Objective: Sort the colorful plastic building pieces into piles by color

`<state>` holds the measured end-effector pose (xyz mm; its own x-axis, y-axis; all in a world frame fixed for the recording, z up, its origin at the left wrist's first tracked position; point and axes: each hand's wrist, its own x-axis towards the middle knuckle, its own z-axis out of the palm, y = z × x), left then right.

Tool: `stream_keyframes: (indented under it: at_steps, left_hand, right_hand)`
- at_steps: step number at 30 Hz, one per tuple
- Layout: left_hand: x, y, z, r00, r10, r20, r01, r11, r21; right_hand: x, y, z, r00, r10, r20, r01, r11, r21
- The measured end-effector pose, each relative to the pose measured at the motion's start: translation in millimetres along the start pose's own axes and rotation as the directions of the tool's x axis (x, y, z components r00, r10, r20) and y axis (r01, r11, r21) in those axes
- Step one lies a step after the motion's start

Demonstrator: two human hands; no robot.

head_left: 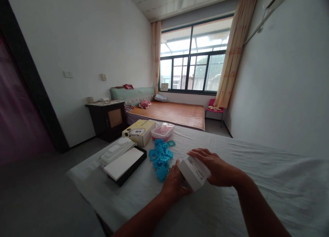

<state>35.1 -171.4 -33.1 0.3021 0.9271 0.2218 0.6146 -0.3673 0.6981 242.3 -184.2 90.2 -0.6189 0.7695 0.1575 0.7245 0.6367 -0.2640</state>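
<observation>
I have my left hand (175, 181) and right hand (214, 165) clasped on the box (194, 173) between them, probably light, stiff and slightly slick, best held by opposite sides.

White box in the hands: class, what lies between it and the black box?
In the head view, the blue pieces lie between the white box and the black box; the left hand also comes between.
</observation>
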Motion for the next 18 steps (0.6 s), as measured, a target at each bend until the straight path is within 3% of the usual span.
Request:
stream_keyframes:
  at_steps: [3,8,12,18]
  left_hand:
    - [0,-7,-0.3,0.997,0.077,0.003,-0.077,0.996,-0.050]
    - [-1,-4,-2.1,1.000,-0.007,0.000,0.007,0.991,-0.136]
    - [-1,-1,-2.1,0.999,-0.031,0.030,0.036,0.980,-0.193]
    - [-1,0,-3.0,0.998,0.069,0.003,-0.068,0.988,-0.138]
  right_hand:
    - [6,-5,5,0.996,-0.038,0.081,0.032,0.997,0.071]
    - [9,9,20,0.989,0.086,0.119,-0.092,0.995,0.042]
    - [7,23,30,0.982,0.107,0.153,-0.120,0.990,0.075]
    - [0,30,12,0.985,0.059,0.161,-0.093,0.972,0.214]
